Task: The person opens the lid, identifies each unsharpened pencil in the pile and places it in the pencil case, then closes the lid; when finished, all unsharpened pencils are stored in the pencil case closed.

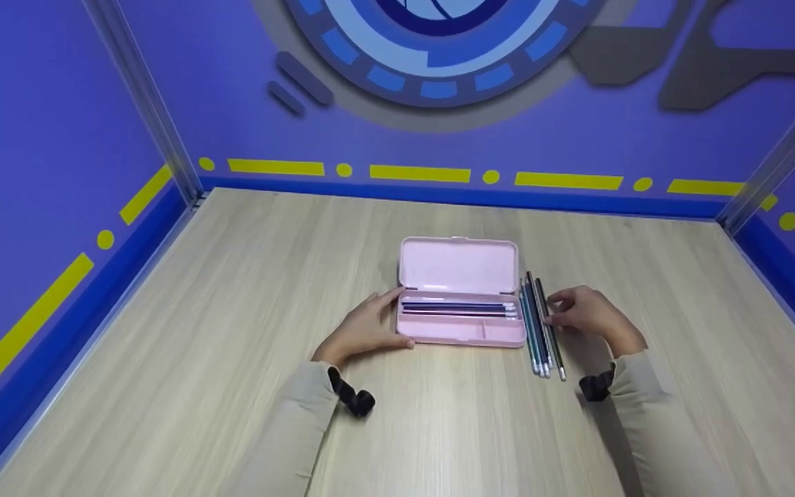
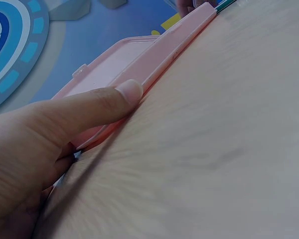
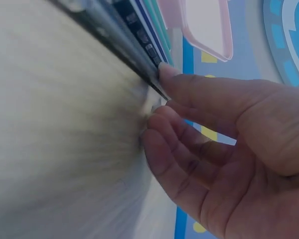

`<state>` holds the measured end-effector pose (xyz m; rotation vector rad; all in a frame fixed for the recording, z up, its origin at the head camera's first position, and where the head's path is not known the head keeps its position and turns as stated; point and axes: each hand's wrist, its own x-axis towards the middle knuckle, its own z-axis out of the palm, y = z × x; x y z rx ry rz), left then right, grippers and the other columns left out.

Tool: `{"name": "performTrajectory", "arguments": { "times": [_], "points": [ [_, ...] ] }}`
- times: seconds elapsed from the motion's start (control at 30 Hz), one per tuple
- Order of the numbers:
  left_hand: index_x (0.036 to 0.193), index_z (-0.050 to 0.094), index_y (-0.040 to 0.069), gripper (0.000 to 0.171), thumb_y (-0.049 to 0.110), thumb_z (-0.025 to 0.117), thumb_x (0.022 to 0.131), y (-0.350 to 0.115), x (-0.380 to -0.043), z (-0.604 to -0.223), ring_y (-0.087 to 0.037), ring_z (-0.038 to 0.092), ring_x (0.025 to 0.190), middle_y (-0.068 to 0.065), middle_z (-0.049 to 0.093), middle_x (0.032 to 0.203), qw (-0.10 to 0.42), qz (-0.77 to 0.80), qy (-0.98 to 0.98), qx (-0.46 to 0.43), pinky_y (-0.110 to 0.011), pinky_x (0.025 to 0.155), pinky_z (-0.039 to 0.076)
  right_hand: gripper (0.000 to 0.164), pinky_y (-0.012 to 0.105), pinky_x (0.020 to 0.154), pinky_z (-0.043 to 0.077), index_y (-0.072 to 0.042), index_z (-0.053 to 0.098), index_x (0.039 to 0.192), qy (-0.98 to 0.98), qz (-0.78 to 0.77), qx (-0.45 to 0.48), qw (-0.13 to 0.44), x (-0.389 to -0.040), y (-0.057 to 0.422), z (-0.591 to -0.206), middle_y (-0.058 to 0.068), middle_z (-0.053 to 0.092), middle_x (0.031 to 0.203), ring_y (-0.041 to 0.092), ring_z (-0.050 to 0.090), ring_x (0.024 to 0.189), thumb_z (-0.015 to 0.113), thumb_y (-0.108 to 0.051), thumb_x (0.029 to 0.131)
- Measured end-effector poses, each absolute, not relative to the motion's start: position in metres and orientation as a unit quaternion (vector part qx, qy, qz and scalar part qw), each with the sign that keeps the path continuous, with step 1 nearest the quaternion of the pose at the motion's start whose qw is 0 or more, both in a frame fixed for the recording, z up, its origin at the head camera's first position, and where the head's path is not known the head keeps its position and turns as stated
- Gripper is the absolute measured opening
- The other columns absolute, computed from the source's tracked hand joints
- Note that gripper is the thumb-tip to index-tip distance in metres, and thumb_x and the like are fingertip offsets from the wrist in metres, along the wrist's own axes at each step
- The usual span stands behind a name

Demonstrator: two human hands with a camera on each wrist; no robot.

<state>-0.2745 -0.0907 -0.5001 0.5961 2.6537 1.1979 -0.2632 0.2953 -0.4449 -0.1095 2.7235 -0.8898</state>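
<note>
A pink pencil case [image 1: 435, 328] lies with its lid [image 1: 459, 266] raised at the back. Several dark pencils [image 1: 456, 308] with white erasers rest in its rear compartment. My left hand [image 1: 363, 326] grips the case's left end, the thumb [image 2: 129, 92] along its front wall and the fingers toward the hinge. Right of the case, several more pencils [image 1: 537, 335] lie side by side on the table, eraser ends toward me. My right hand [image 1: 587, 317] pinches the outermost dark pencil [image 3: 122, 47] with thumb and index finger; the other fingers curl beside it near the tabletop.
The wood-grain table [image 1: 232, 297] is bounded by a blue back wall [image 1: 439, 152] with yellow marks and by side walls. Metal posts [image 1: 156, 110] stand at the rear corners. A black strap [image 1: 352, 393] with a camera sits on each wrist.
</note>
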Motion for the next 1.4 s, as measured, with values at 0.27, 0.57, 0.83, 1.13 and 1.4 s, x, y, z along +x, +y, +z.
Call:
{"name": "performTrajectory", "arguments": {
  "times": [0.27, 0.57, 0.83, 1.13, 1.4],
  "points": [
    [0.15, 0.036, 0.022, 0.102, 0.042, 0.087, 0.064, -0.09, -0.275, -0.499, -0.044, 0.024, 0.142, -0.021, 0.036, 0.152, 0.087, 0.402, 0.889, 0.203, -0.056, 0.115, 0.024, 0.056, 0.03, 0.063, 0.054, 0.016, 0.051, 0.126, 0.939, -0.314, -0.029, 0.138, -0.26, 0.294, -0.444, 0.03, 0.065, 0.103, 0.017, 0.063, 0.073, 0.07, -0.015, 0.084],
    [0.15, 0.036, 0.021, 0.102, 0.045, 0.086, 0.064, -0.092, -0.275, -0.498, -0.045, 0.023, 0.142, -0.019, 0.035, 0.152, 0.085, 0.401, 0.89, 0.202, -0.057, 0.115, 0.024, 0.058, 0.031, 0.061, 0.058, 0.016, 0.044, 0.133, 0.916, -0.365, -0.015, 0.167, -0.259, 0.297, -0.446, 0.027, 0.065, 0.102, 0.014, 0.064, 0.069, 0.066, -0.007, 0.085],
    [0.15, 0.035, 0.022, 0.103, 0.045, 0.086, 0.064, -0.092, -0.275, -0.499, -0.045, 0.023, 0.142, -0.021, 0.034, 0.152, 0.085, 0.399, 0.89, 0.201, -0.058, 0.115, 0.024, 0.059, 0.025, 0.058, 0.054, 0.012, 0.046, 0.135, 0.902, -0.403, -0.009, 0.156, -0.262, 0.303, -0.449, 0.014, 0.062, 0.098, 0.01, 0.059, 0.067, 0.067, -0.011, 0.085],
    [0.15, 0.034, 0.022, 0.104, 0.044, 0.086, 0.064, -0.091, -0.274, -0.501, -0.045, 0.024, 0.142, -0.022, 0.035, 0.152, 0.083, 0.394, 0.893, 0.203, -0.058, 0.115, 0.024, 0.047, 0.03, 0.064, 0.056, 0.007, 0.053, 0.131, 0.907, -0.406, -0.005, 0.109, -0.264, 0.298, -0.445, 0.02, 0.063, 0.106, 0.016, 0.061, 0.075, 0.063, -0.013, 0.089],
    [0.15, 0.035, 0.022, 0.104, 0.045, 0.086, 0.064, -0.091, -0.275, -0.499, -0.043, 0.024, 0.143, -0.022, 0.034, 0.152, 0.083, 0.392, 0.894, 0.202, -0.057, 0.115, 0.024, 0.044, 0.034, 0.071, 0.059, 0.004, 0.054, 0.132, 0.901, -0.428, -0.018, 0.068, -0.267, 0.289, -0.431, 0.024, 0.063, 0.114, 0.017, 0.063, 0.085, 0.061, -0.013, 0.092]
  ]
}}
